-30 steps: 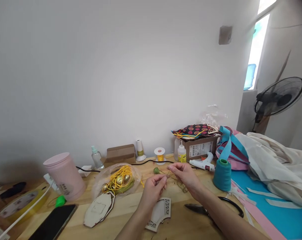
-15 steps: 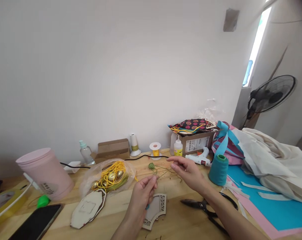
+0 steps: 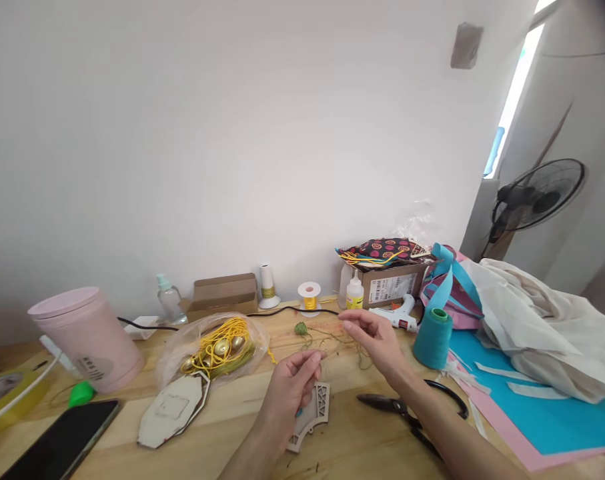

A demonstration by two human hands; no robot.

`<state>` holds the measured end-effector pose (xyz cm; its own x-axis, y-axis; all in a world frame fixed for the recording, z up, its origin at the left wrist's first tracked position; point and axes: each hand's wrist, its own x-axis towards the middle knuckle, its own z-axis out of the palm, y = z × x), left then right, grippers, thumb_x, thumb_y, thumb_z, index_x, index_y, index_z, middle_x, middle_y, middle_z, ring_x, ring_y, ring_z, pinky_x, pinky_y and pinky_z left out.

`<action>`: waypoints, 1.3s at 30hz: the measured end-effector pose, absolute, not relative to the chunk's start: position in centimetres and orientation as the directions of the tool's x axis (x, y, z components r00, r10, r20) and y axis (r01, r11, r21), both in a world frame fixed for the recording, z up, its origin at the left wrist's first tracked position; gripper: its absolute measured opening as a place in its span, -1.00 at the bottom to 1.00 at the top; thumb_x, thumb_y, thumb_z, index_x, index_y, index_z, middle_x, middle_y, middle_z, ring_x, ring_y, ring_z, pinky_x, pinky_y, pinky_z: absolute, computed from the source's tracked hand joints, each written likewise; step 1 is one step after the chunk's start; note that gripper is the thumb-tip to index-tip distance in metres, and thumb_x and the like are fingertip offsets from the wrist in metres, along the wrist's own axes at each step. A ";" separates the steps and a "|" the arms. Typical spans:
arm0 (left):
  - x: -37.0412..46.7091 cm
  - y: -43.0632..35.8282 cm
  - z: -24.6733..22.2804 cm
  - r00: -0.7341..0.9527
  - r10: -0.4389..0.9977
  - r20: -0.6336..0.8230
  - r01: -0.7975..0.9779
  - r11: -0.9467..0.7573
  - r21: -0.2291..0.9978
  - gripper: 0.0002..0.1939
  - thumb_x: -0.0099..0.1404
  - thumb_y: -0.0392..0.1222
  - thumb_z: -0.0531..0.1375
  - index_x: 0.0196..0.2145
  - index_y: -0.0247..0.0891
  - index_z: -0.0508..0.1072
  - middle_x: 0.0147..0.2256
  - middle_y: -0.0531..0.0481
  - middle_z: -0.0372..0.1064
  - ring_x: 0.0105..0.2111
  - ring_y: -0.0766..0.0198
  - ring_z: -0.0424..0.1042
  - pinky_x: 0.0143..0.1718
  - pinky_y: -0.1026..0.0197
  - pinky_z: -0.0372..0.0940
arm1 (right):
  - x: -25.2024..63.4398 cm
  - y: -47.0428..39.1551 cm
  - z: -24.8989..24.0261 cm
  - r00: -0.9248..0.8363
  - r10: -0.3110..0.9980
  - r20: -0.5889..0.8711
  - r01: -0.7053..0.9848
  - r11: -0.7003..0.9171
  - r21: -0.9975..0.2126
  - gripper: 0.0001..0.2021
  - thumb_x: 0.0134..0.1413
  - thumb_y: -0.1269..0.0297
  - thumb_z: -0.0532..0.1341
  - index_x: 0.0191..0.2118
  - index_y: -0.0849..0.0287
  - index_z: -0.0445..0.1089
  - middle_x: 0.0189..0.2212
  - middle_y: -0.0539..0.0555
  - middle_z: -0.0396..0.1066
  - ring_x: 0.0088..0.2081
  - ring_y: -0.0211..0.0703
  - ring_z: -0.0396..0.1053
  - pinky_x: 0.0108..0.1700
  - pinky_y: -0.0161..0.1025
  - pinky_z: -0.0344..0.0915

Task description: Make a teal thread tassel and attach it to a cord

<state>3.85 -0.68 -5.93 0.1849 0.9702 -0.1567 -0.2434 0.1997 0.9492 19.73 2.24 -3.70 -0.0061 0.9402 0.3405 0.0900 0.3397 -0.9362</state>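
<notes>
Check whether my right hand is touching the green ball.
Apart. The head view shows a strip of bare tabletop between the right hand and the green ball.

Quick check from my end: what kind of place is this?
Probably a small craft workspace: a cone of teal thread, a white glue gun and black-handled scissors lie about on a wooden table.

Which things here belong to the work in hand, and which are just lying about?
Likely in the work:
green thread, apparently pinched by the left hand; right hand open nearby
perhaps the cut-out panel and scissors

Apparently lying about:
phone
pink container
glue gun
teal thread cone
</notes>
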 end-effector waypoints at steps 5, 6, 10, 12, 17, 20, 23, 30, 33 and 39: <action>3.9 -0.6 -6.0 0.176 0.976 -0.128 -0.224 0.166 0.960 -0.72 -0.02 -0.01 0.22 -0.48 -0.32 0.37 -0.66 0.21 0.07 -0.74 0.58 -0.21 -0.74 0.39 -0.31 | 18.3 1.9 -4.2 -0.249 0.936 0.248 0.160 0.292 -0.943 -0.68 -0.13 0.09 0.16 -0.63 0.23 0.44 -0.75 -0.06 0.16 -0.63 -0.35 0.02 -0.57 -0.37 -0.06; 3.9 -0.6 -6.1 0.189 0.974 -0.124 -0.207 0.163 0.965 -0.72 -0.01 -0.01 0.21 -0.51 -0.32 0.36 -0.67 0.21 0.05 -0.74 0.57 -0.21 -0.74 0.39 -0.31 | 18.0 1.7 -4.3 -0.262 0.936 0.235 0.122 0.273 -0.954 -0.71 -0.14 0.10 0.18 -0.62 0.22 0.45 -0.75 -0.06 0.19 -0.63 -0.35 0.04 -0.57 -0.37 -0.03; 4.3 -0.8 -6.2 0.253 0.963 -0.095 -0.156 0.137 0.978 -0.67 0.04 0.02 0.16 -0.63 -0.32 0.27 -0.75 0.24 -0.10 -0.75 0.56 -0.23 -0.73 0.36 -0.32 | 17.2 1.3 -4.5 -0.206 0.963 0.176 -0.055 0.169 -0.984 -0.74 -0.24 0.12 0.24 -0.66 0.22 0.41 -0.70 -0.03 0.29 -0.60 -0.32 0.15 -0.51 -0.36 0.09; 4.4 -0.9 -6.2 0.260 0.961 -0.091 -0.160 0.136 0.978 -0.67 0.04 0.02 0.17 -0.62 -0.32 0.28 -0.74 0.23 -0.08 -0.75 0.56 -0.23 -0.73 0.36 -0.32 | 17.1 1.2 -4.4 -0.154 0.978 0.142 -0.090 0.130 -0.987 -0.73 -0.28 0.10 0.26 -0.69 0.23 0.39 -0.71 -0.03 0.30 -0.60 -0.31 0.17 -0.49 -0.35 0.11; 4.4 -0.9 -6.1 0.254 0.962 -0.098 -0.194 0.150 0.969 -0.68 0.00 0.02 0.19 -0.56 -0.34 0.34 -0.68 0.20 0.04 -0.76 0.59 -0.22 -0.74 0.38 -0.33 | 17.3 1.1 -4.0 -0.130 0.984 0.122 -0.079 0.112 -0.991 -0.70 -0.29 0.06 0.26 -0.69 0.23 0.37 -0.70 -0.03 0.29 -0.59 -0.32 0.16 -0.49 -0.35 0.10; 4.2 -0.8 -6.1 0.238 0.963 -0.129 -0.258 0.190 0.947 -0.70 -0.01 0.00 0.21 -0.48 -0.34 0.37 -0.66 0.21 0.04 -0.74 0.59 -0.23 -0.75 0.40 -0.33 | 17.6 1.2 -3.8 -0.098 0.985 0.145 -0.081 0.137 -0.987 -0.70 -0.28 0.03 0.24 -0.60 0.22 0.40 -0.74 -0.09 0.17 -0.63 -0.35 0.07 -0.57 -0.38 0.01; 3.9 -0.6 -6.0 0.212 0.965 -0.153 -0.358 0.222 0.907 -0.71 -0.02 -0.03 0.23 -0.42 -0.32 0.37 -0.64 0.22 0.03 -0.73 0.59 -0.25 -0.75 0.43 -0.34 | 18.1 1.5 -3.7 -0.020 0.992 0.125 -0.149 0.121 -0.981 -0.69 -0.24 0.02 0.23 -0.50 0.22 0.38 -0.78 -0.16 -0.03 -0.69 -0.42 -0.13 -0.65 -0.39 -0.19; 3.6 -0.4 -6.0 0.266 0.952 -0.152 -0.362 0.245 0.899 -0.70 -0.03 -0.02 0.23 -0.43 -0.31 0.36 -0.63 0.22 0.05 -0.73 0.59 -0.24 -0.75 0.43 -0.33 | 18.6 1.6 -3.3 -0.001 0.994 0.111 -0.297 0.106 -0.949 -0.70 -0.22 0.05 0.23 -0.45 0.19 0.26 -0.71 -0.18 -0.10 -0.69 -0.45 -0.26 -0.65 -0.39 -0.32; 3.9 -0.8 -6.3 0.332 0.931 -0.150 -0.174 0.216 0.961 -0.68 -0.01 0.02 0.20 -0.44 -0.33 0.37 -0.64 0.18 0.13 -0.75 0.59 -0.17 -0.75 0.40 -0.31 | 18.5 1.4 -3.1 0.044 0.974 0.221 -0.187 0.226 -0.956 -0.72 -0.20 0.06 0.23 -0.46 0.19 0.29 -0.68 -0.14 0.01 -0.65 -0.42 -0.15 -0.63 -0.38 -0.21; 4.6 -1.5 -6.9 0.501 0.850 -0.164 0.094 0.135 0.986 -0.68 0.05 0.03 0.13 -0.48 -0.34 0.39 -0.65 0.12 0.23 -0.75 0.54 -0.09 -0.72 0.36 -0.22 | 18.2 0.7 -3.2 -0.178 0.921 0.347 0.022 0.356 -0.934 -0.81 -0.14 0.15 0.19 -0.48 0.19 0.34 -0.71 -0.13 0.01 -0.63 -0.38 -0.07 -0.59 -0.37 -0.11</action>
